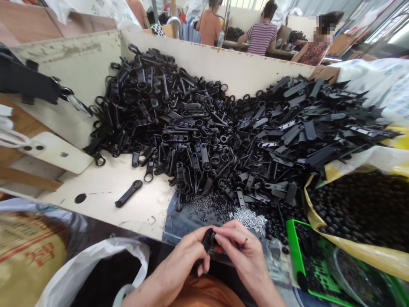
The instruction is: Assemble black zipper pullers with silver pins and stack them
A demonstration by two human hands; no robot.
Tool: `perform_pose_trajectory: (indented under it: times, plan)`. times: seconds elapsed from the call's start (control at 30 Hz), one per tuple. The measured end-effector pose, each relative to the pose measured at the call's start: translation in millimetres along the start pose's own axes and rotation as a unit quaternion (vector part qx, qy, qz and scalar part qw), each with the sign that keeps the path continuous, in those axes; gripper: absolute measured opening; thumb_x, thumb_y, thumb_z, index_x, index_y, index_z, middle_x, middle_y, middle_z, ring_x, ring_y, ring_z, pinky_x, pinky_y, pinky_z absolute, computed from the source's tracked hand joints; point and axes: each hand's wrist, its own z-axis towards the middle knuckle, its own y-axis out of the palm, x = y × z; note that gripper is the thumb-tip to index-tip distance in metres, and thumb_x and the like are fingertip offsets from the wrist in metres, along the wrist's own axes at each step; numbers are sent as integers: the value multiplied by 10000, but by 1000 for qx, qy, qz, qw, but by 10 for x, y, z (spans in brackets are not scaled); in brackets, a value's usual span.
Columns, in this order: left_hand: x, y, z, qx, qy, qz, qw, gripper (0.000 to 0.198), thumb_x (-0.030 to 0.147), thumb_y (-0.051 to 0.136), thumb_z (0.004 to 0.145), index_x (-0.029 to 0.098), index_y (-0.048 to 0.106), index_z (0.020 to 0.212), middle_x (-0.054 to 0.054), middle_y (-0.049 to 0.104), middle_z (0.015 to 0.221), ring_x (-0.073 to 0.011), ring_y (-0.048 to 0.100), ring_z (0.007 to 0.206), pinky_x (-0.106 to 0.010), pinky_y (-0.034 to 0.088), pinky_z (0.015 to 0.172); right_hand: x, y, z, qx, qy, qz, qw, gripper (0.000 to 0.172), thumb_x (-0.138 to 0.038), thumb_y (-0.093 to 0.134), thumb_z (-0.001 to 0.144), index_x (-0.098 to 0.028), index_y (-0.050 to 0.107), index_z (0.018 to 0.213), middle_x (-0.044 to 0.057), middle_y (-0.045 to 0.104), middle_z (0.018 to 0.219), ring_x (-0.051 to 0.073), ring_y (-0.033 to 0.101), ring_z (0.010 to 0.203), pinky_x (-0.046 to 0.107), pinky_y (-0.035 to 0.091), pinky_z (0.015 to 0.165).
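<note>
Near the front edge of the work surface, my left hand [188, 253] is closed around a black plastic handle piece [207, 239] with a rounded end facing up. My right hand [244, 249] is closed too, its thumb and fingertips pinching at that rounded end. A small dark bit shows by the right fingers, too small to name. Just beyond my hands lie silver screws [251, 220] and a patch of tiny dark metal pieces [207, 204] on a blue cloth [179, 221]. A single black ring-ended handle [128, 194] rests apart on the pale board.
Behind is a big heap of black ring-ended parts [166, 111], with flat black pieces [300, 115] heaped right. A green tray [295, 251] and a sack of black round pieces [361, 204] stand right. Left are a phone [60, 152] and an open white bag [140, 251]. People sit beyond.
</note>
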Motion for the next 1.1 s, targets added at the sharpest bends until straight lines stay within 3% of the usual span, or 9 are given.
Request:
perform_pose_trajectory:
  times: [0.2, 0.4, 0.57, 0.73, 0.83, 0.9, 1.0, 1.1]
  plan:
    - [126, 42, -63, -32, -4, 64, 997, 556, 168, 531, 649, 138, 661, 1189, 44, 560, 760, -95, 397, 623, -249, 312, 587, -17, -21, 7, -12, -62, -70, 996, 207, -200, 692, 944, -331, 821, 1039, 10, 661, 825, 129, 666, 635, 203, 563, 543]
    - [64, 54, -3, -31, 61, 138, 988, 412, 369, 596, 896, 149, 621, 1245, 45, 523, 775, -100, 426, 615, -239, 360, 579, 4, 67, -93, 53, -81, -120, 988, 184, -194, 695, 942, -309, 819, 1016, 13, 688, 825, 146, 671, 696, 211, 550, 596]
    - [-89, 49, 42, 3, 77, 217, 973, 399, 446, 528, 980, 179, 603, 1266, 52, 542, 693, -119, 472, 577, -238, 389, 560, 39, 164, -237, 94, -83, -136, 983, 179, -226, 671, 968, -291, 807, 1062, 12, 671, 801, 146, 647, 668, 218, 533, 584]
    - [-56, 141, -13, 35, 121, 319, 939, 341, 389, 423, 1028, 203, 633, 1221, -20, 684, 837, -179, 601, 768, -294, 479, 758, 38, 165, -333, 127, -79, -148, 978, 180, -243, 682, 962, -287, 813, 1078, 15, 644, 777, 139, 604, 613, 222, 498, 538]
    - [13, 130, -96, 6, 151, 347, 926, 340, 348, 397, 1041, 215, 633, 1246, -44, 746, 929, -201, 661, 894, -309, 495, 878, 74, 110, -436, 131, -20, -97, 987, 208, -325, 733, 927, -295, 804, 1120, 18, 648, 819, 124, 566, 584, 229, 495, 539]
    - [55, 66, -179, -49, 170, 373, 911, 329, 332, 410, 1042, 246, 641, 1259, -46, 775, 1010, -199, 693, 933, -286, 521, 885, 143, 80, -541, 123, 63, -21, 990, 375, -409, 810, 853, -305, 767, 1210, 9, 646, 832, 113, 521, 562, 232, 486, 534]
    - [32, -70, -261, -109, 204, 446, 865, 305, 293, 468, 1030, 300, 642, 1280, -36, 758, 1228, -197, 723, 1022, -254, 562, 905, 286, 97, -649, 75, 164, 98, 979, 508, -511, 873, 752, -268, 773, 1186, 3, 644, 766, 130, 525, 596, 254, 493, 577]
    - [-116, -167, -210, -34, 272, 545, 793, 396, 165, 462, 997, 272, 601, 1352, -73, 738, 1276, -236, 725, 1093, -334, 585, 976, 370, 169, -568, 35, 181, 143, 972, 482, -543, 841, 778, -233, 791, 1143, 17, 652, 752, 151, 549, 657, 277, 501, 641]
